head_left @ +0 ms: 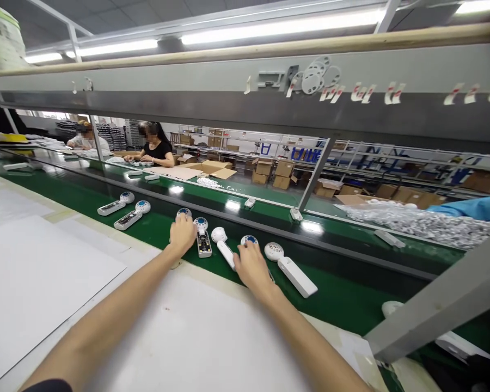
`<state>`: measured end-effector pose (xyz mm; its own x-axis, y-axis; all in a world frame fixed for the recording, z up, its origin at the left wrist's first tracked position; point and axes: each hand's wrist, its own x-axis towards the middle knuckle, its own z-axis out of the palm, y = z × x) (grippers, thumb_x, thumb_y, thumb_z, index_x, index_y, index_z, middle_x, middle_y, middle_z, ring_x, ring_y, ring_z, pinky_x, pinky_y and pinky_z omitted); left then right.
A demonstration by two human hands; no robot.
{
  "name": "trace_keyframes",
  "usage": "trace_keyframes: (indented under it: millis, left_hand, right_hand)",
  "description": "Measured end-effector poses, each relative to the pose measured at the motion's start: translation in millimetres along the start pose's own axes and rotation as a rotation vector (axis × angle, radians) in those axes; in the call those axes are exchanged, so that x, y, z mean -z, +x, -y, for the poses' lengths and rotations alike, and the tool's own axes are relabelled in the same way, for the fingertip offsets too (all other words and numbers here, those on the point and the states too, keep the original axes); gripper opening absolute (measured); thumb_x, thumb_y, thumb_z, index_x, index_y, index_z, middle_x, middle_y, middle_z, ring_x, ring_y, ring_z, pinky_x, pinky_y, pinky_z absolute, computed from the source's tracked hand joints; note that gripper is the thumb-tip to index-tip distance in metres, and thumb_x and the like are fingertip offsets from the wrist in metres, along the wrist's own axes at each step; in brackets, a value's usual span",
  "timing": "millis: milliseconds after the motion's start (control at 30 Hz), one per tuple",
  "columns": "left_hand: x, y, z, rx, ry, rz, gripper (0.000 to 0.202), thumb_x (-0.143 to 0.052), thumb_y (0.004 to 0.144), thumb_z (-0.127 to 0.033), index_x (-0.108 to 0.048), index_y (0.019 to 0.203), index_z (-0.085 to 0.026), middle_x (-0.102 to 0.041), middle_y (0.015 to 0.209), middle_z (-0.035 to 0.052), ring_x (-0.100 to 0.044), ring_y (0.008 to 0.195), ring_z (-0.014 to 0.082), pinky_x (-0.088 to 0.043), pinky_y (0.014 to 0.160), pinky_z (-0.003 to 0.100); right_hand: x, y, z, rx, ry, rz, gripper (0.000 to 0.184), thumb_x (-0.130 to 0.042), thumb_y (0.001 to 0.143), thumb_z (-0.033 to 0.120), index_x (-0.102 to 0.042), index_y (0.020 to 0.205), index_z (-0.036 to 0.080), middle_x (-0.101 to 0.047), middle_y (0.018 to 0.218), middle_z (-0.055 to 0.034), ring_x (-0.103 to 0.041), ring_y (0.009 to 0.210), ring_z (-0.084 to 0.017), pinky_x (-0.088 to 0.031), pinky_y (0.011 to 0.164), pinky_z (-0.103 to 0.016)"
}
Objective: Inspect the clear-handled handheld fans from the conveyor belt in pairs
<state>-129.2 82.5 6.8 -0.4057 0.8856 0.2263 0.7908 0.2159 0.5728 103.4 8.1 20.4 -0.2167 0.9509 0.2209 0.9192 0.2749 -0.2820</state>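
My left hand [182, 235] is closed over a white handheld fan on the green conveyor belt, and most of its body is hidden. Its round head [183, 212] with a blue centre shows beyond my fingers. Right beside that hand lies an open fan body [203, 243] with its circuit board exposed. My right hand [252, 265] curls around another fan, whose blue-centred head [250, 239] sticks out past the fingertips. Between my hands rests a closed white fan [226, 253]. To the right of my right hand is a further closed white fan [297, 276].
Two opened fans [128, 219] lie farther left on the belt [338, 307]. A white work surface [212, 332] borders it on my side. A slanted metal post [428, 299] stands at right. Across the line, two people sit working near cardboard boxes [216, 167].
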Motion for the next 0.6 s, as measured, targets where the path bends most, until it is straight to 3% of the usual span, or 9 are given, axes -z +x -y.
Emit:
trace_keyframes:
  millis: [67,133,267,433,600]
  left_hand:
    - [-6.0,0,-6,0.039,-0.019,0.119,0.041,-0.063,0.094,-0.040,-0.060,0.127,-0.016,-0.058,0.134,0.0123,-0.058,0.121,0.0277,-0.049,0.102,0.053]
    - [-12.2,2,-12,0.109,-0.050,0.219,0.039,-0.063,0.094,-0.039,-0.061,0.125,-0.016,-0.061,0.128,0.0114,-0.062,0.114,0.0257,-0.052,0.098,0.050]
    - [-13.6,11,-18,0.267,-0.176,0.313,0.039,-0.064,0.094,-0.037,-0.059,0.127,-0.016,-0.061,0.128,0.0110,-0.062,0.112,0.0249,-0.055,0.094,0.047]
    - [7.3,11,-13,0.392,-0.492,0.376,0.039,-0.064,0.094,-0.036,-0.059,0.128,-0.016,-0.061,0.128,0.0109,-0.063,0.111,0.0250,-0.056,0.092,0.045]
    - [32.7,2,-11,0.442,-0.877,0.477,0.038,-0.062,0.096,-0.037,-0.059,0.127,-0.015,-0.062,0.124,0.0108,-0.065,0.105,0.0227,-0.058,0.088,0.043]
  right_hand:
    - [-8,7,24,-0.014,0.012,0.076,0.029,-0.047,0.101,0.025,-0.068,0.113,0.009,-0.061,0.126,-0.0190,-0.052,0.125,-0.031,-0.040,0.108,-0.044]
    - [-18,16,46,-0.071,0.034,0.135,0.028,-0.055,0.100,0.026,-0.064,0.121,0.010,-0.061,0.129,-0.0153,-0.056,0.122,-0.028,-0.045,0.104,-0.047]
    - [-31,37,73,-0.205,0.131,0.254,0.045,-0.067,0.094,0.030,-0.055,0.135,0.015,-0.059,0.133,-0.0122,-0.060,0.119,-0.027,-0.051,0.099,-0.048]
    - [-19,65,68,-0.353,0.325,0.409,0.033,-0.068,0.094,0.033,-0.063,0.120,0.014,-0.065,0.120,-0.0091,-0.065,0.105,-0.023,-0.056,0.089,-0.042]
    - [5,59,46,-0.404,0.636,0.493,0.024,-0.066,0.095,0.031,-0.065,0.111,0.013,-0.067,0.110,-0.0067,-0.067,0.094,-0.019,-0.058,0.080,-0.036]
